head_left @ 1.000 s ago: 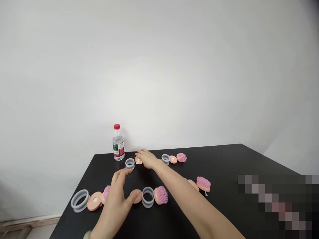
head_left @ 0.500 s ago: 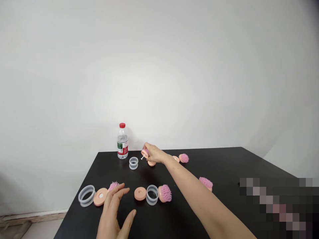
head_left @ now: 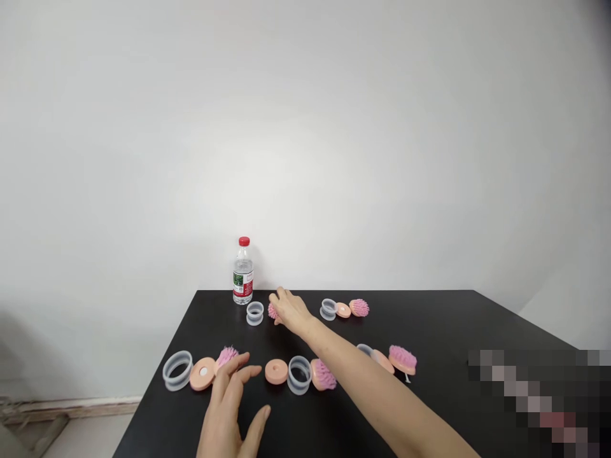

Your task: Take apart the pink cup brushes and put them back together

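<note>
Head cam — R hand [head_left: 292, 313] outstretched at pink brush [head_left: 272, 310] — L hand [head_left: 230, 404] splayed.

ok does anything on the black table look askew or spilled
Maybe one: the rightmost pink-bristled, peach-based brush leans, its thin white stem jutting out below, the only stem showing. No spill is visible.
</note>
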### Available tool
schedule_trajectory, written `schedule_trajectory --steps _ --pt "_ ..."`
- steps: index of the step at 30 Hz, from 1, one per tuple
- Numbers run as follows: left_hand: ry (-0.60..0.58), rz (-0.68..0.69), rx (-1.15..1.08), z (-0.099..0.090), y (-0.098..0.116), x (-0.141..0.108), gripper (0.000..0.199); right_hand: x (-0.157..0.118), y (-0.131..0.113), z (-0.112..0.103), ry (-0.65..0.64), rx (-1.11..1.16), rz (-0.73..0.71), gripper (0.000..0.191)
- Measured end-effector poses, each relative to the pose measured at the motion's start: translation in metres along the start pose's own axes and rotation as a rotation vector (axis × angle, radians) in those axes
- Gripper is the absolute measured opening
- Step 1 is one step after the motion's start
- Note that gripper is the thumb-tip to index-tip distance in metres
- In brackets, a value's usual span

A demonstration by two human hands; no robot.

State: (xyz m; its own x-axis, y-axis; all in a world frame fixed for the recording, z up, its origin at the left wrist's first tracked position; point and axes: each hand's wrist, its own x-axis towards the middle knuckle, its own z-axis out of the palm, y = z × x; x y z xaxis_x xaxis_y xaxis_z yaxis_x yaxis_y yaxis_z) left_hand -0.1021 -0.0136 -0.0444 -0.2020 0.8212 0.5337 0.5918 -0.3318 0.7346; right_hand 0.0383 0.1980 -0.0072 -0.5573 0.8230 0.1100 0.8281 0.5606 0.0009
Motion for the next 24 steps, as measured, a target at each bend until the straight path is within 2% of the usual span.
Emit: schedule_trajectory --steps 7,10,12,15,18,21,24 --pt "-0.008 -0.043 -0.034 -0.002 -0.005 -0.001 0.026 -0.003 0.018 -0.002 -0.027 0.092 -0.027 0.064" --pt "-0.099 -0.132 -0.117 -0.006 -0.007 0.011 0.035 -0.01 0.027 -0.008 -0.01 0.145 -0.028 0.069" --pt "-0.19 -0.231 -0.209 -0.01 -0.004 0.031 0.048 -0.015 0.037 -0.011 0.005 0.17 -0.001 0.072" --pt "-0.301 -0.417 -0.201 -0.01 0.005 0.073 0.061 -0.02 0.053 -0.01 0.007 0.174 0.077 0.059" --pt "-0.298 -0.481 -0.09 0.0 0.009 0.115 0.068 -0.021 0.064 0.0 -0.026 0.174 0.133 0.038" --pt "-0.339 -0.495 -0.075 0.018 0.004 0.141 0.056 -0.02 0.068 0.012 -0.058 0.178 0.148 0.034" --pt "-0.379 -0.521 -0.067 0.037 -0.003 0.148 0.038 -0.019 0.068 0.021 -0.08 0.181 0.14 0.032"
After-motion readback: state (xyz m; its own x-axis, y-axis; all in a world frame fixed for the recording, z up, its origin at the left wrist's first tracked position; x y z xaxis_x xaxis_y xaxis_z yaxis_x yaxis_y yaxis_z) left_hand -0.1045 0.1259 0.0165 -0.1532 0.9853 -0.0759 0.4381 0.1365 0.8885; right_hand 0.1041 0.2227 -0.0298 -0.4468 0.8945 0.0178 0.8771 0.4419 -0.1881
